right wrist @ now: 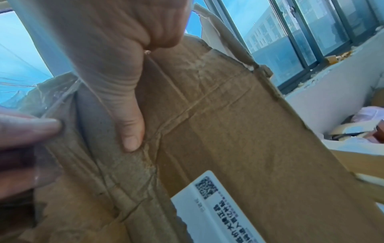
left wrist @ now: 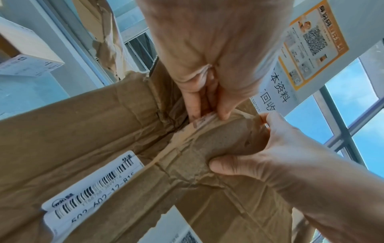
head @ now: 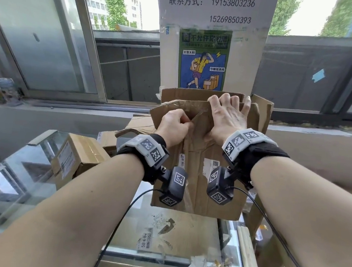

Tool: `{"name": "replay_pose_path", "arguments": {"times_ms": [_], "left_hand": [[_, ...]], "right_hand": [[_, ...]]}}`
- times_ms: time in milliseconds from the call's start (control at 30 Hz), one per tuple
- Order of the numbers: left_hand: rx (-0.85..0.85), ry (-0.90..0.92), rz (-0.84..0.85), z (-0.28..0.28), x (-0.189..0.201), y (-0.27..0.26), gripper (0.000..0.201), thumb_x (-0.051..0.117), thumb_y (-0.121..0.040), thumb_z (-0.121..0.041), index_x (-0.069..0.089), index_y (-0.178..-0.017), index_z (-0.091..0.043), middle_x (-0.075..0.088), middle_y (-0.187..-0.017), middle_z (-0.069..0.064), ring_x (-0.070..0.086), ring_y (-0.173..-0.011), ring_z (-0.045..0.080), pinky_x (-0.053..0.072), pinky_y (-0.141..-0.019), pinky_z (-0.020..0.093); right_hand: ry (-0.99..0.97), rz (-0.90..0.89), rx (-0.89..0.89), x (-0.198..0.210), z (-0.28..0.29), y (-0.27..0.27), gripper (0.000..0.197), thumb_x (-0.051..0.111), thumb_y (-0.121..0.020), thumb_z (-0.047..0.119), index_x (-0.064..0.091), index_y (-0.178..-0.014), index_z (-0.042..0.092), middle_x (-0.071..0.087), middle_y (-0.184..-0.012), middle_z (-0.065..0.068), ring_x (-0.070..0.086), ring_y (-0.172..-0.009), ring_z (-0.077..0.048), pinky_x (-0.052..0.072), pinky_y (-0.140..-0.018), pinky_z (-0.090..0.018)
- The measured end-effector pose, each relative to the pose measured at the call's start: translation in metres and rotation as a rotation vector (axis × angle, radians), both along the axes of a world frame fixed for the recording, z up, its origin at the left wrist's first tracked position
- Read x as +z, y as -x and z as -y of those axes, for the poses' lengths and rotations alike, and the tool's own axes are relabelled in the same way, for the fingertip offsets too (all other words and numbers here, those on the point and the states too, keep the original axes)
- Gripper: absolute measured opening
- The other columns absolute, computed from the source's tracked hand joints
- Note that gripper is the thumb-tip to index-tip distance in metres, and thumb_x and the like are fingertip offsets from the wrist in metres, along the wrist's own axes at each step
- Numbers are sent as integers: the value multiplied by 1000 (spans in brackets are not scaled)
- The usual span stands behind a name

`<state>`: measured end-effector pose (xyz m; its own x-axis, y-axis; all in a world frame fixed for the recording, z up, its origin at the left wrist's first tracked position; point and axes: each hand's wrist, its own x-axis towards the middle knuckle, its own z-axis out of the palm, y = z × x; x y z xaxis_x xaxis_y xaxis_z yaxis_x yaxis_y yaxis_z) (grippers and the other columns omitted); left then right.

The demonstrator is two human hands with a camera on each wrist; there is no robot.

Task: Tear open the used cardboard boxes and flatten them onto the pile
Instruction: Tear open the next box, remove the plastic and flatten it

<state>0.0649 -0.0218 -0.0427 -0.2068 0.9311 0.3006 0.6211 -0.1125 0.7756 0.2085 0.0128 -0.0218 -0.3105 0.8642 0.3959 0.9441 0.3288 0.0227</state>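
I hold a worn brown cardboard box point(head: 199, 178) upright over the glass counter, with torn shipping labels on its near face. My left hand point(head: 178, 124) pinches a strip of clear tape point(left wrist: 204, 119) at the crumpled centre seam near the top. My right hand point(head: 221, 118) grips the top flap: its fingers hook over the upper edge and its thumb point(right wrist: 130, 131) presses the near face beside the seam. The box's far flaps stand open behind the hands. Flattened cardboard point(head: 138, 123) lies just behind the box on the left.
A small sealed parcel point(head: 77, 158) sits on the glass counter point(head: 17, 183) to the left. A pillar with a poster point(head: 203, 59) rises right behind the box. A window ledge point(head: 66, 113) runs across the back, with a jar point(head: 4, 90) at far left.
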Motion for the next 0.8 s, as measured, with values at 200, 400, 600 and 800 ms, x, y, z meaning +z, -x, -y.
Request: {"name": "replay_pose_path", "arguments": {"times_ms": [200, 400, 600, 800], "left_hand": [[-3, -19, 94, 0, -1, 5, 15, 68, -85, -15, 60, -73, -16, 66, -86, 11, 65, -86, 28, 56, -80, 45], [-10, -86, -139, -4, 6, -4, 9, 67, -87, -22, 69, -88, -13, 66, -94, 3, 59, -88, 17, 49, -83, 30], [-84, -54, -262, -7, 14, 3, 18, 60, -92, -21, 73, -99, -12, 68, -100, 3, 57, -93, 14, 43, -81, 24], [-98, -109, -296, -9, 7, 15, 22, 54, -90, -6, 73, -100, -7, 68, -103, 8, 59, -99, 21, 40, -82, 21]], "right_hand": [[6, -34, 47, -2, -2, 0, 105, 84, -59, 42, 21, -143, 27, 32, -131, -6, 24, -132, -28, -11, -113, -56], [-192, -192, 283, -7, 9, -4, 73, 80, -70, 30, 47, -133, 16, 40, -136, -9, 30, -132, -30, 24, -114, -40], [73, -512, 178, -11, 19, 12, 18, 66, -84, 29, 74, -90, 14, 71, -93, -6, 65, -91, -24, 53, -81, -35], [154, -631, -28, -2, 16, 34, 37, 68, -79, 46, 60, -69, 11, 67, -89, -8, 62, -87, -25, 46, -67, -28]]}}
